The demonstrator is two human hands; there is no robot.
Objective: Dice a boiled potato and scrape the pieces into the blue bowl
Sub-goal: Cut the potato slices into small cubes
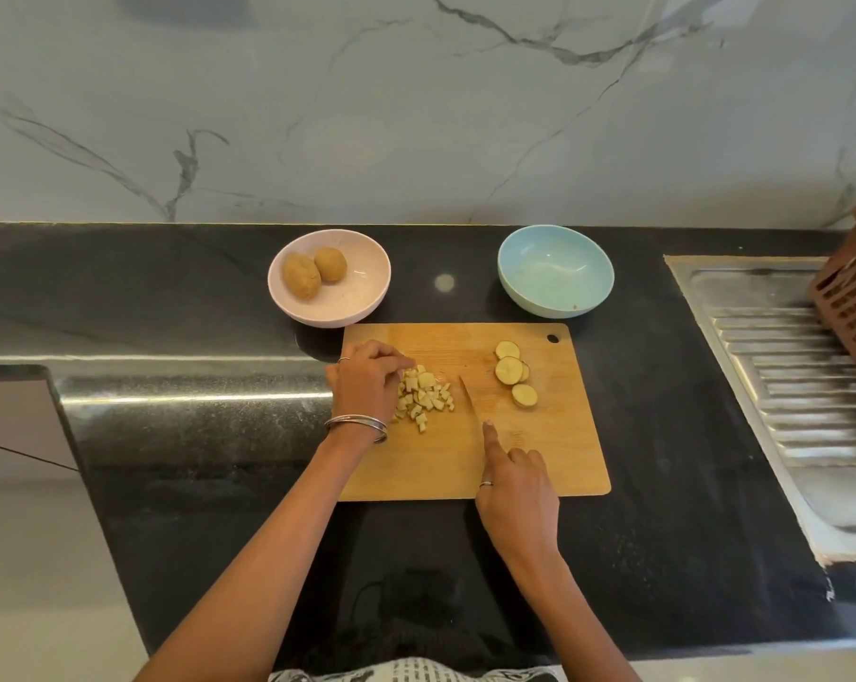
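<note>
Two whole potatoes in pink bowl, touching each other. One blue bowl beyond wooden cutting board, holds no pieces. Four potato rounds on board's right part, overlapping. One heap of diced potato on left part; cube count unclear. Left hand, fingers curled, touches heap. Right hand grips knife, forefinger along spine, tip down on board just beside heap. One brown basket over steel sink drainer.
</note>
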